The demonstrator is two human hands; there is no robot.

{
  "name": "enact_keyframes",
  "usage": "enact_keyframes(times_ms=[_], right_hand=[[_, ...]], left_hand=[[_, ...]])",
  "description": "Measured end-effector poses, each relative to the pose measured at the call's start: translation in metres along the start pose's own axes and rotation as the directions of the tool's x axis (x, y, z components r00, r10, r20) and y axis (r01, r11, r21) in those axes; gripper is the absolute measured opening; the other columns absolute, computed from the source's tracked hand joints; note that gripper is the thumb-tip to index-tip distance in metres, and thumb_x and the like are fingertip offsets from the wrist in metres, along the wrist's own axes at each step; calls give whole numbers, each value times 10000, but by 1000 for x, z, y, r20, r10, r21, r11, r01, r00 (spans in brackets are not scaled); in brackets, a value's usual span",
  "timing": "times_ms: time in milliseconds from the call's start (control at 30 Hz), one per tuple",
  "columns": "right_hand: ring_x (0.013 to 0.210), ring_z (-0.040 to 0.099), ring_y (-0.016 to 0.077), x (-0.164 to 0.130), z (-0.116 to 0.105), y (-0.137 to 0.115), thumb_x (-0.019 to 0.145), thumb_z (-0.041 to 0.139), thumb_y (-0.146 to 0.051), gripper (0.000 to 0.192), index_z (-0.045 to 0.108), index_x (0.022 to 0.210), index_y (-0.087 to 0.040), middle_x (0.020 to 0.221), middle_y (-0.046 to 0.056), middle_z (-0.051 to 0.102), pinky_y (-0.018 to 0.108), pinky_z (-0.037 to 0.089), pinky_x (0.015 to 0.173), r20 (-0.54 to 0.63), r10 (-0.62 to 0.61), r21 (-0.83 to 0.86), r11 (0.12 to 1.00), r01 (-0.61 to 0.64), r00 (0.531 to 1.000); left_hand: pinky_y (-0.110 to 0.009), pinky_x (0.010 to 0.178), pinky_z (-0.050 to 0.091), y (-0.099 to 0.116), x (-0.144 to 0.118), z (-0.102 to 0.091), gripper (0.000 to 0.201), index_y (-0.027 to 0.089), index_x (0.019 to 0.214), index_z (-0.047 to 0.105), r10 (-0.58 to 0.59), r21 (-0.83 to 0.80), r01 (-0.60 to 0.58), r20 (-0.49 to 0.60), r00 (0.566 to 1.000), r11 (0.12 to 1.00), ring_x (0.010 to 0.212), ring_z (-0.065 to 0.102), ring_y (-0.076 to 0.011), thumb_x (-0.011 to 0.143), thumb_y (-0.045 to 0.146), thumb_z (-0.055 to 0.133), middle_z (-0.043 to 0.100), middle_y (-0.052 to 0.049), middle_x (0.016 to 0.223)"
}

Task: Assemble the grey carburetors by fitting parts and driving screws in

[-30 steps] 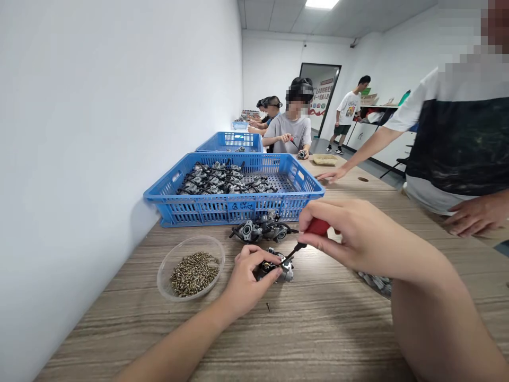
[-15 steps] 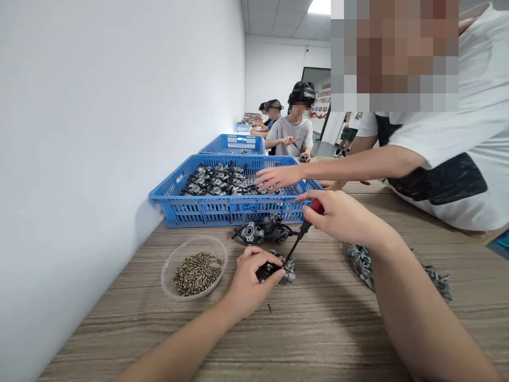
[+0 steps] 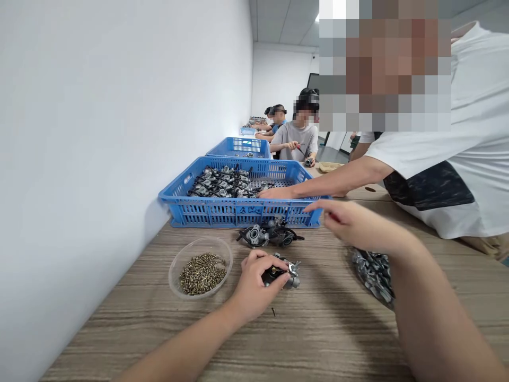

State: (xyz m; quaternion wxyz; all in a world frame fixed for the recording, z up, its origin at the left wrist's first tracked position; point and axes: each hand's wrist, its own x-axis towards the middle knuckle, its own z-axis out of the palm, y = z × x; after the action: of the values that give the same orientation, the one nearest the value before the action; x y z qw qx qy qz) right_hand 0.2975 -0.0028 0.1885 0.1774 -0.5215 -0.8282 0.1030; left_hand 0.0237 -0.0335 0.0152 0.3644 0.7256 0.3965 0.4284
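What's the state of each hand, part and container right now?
left hand: gripping carburetor
carburetor: on table, held
right hand: raised, screwdriver barely visible in it
screw bowl: upright, partly filled
loose screw: lying on table
blue crate: holds carburetors; co-worker's hand inside
two carburetors: resting before crate

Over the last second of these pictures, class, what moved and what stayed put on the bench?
The right hand lifted the red screwdriver off the carburetor and swung it up and right; only a bit of red handle shows now. A co-worker's hand reached into the blue crate. The left hand kept its grip on the carburetor. The screw bowl and the loose screw stayed put.
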Motion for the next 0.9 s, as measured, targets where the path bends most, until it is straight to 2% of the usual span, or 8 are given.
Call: enact_keyframes(times_ms=[100, 200, 367, 467, 533, 667, 767, 900], right_hand=[[848, 769, 228, 20, 34, 8, 1000, 515, -190, 527, 773, 1457, -230, 1112, 60, 868, 328, 575, 799, 175, 30, -29, 999, -26, 984], [1023, 800, 276, 37, 59, 9, 997, 518, -180, 562, 771, 1499, -199, 1275, 95, 859, 369, 598, 952, 262, 56, -11, 998, -55, 963], [1065, 800, 286, 39, 61, 5, 1030, 494, -173, 568, 740, 1542, -173, 1190, 97, 874, 381, 597, 979, 297, 88, -23, 996, -85, 951], [1111, 787, 290, 37, 65, 8, 1058, 524, -192, 517, 741, 1527, -172, 1202, 114, 864, 373, 573, 994, 232, 77, -77, 995, -61, 970], [1114, 780, 305, 40, 75, 13, 1073, 602, -264, 460, 736, 1500, -156, 1234, 146, 850, 374, 557, 983, 190, 80, -115, 992, -59, 979], [1085, 772, 331, 50, 102, 24, 1050, 747, -409, 444, 717, 1410, -151, 1226, 176, 836, 362, 530, 903, 184, 113, -149, 985, -86, 976], [1072, 770, 332, 54, 110, 29, 1068, 739, -385, 395, 687, 1395, -171, 1189, 170, 836, 348, 496, 859, 174, 137, -171, 979, -107, 975], [1054, 762, 314, 46, 102, 32, 1073, 688, -275, 253, 701, 1307, -180, 1157, 142, 831, 341, 473, 848, 174, 138, -186, 977, -106, 975]], left_hand=[[-556, 1115, 493, -2, 0, 0, 140, 331, 1030, 841, 9, -4, -9, -13, 1000, 1000, 1185, 658, -325, 914, 267, 886, 846, -38, 1132], [-539, 1101, 501, -4, -1, 0, 131, 326, 1036, 841, 19, -13, -19, -24, 1000, 1000, 1185, 647, -324, 922, 274, 879, 842, -43, 1124], [-527, 1099, 514, -4, -1, 0, 127, 325, 1032, 845, 21, -13, -21, -17, 1000, 1000, 1178, 652, -319, 921, 274, 880, 843, -46, 1133], [-531, 1102, 513, -3, -1, 0, 127, 332, 1032, 847, 15, -19, -16, -14, 1000, 1000, 1179, 656, -322, 919, 289, 884, 843, -44, 1135], [-537, 1106, 503, -2, 0, -1, 120, 332, 1034, 846, 14, -20, -14, -10, 1000, 1000, 1186, 648, -326, 923, 297, 876, 845, -43, 1134], [-541, 1110, 494, -3, 0, -1, 117, 329, 1039, 845, 21, -14, -21, -14, 1000, 1000, 1183, 646, -326, 928, 295, 863, 843, -42, 1132], [-534, 1108, 500, -3, 0, -1, 123, 329, 1043, 850, 23, -4, -23, -12, 1000, 1000, 1178, 661, -324, 926, 296, 868, 836, -51, 1122], [-534, 1105, 501, -4, 0, -1, 120, 330, 1040, 853, 31, -2, -31, -17, 999, 1000, 1171, 659, -322, 927, 295, 873, 836, -48, 1111]])
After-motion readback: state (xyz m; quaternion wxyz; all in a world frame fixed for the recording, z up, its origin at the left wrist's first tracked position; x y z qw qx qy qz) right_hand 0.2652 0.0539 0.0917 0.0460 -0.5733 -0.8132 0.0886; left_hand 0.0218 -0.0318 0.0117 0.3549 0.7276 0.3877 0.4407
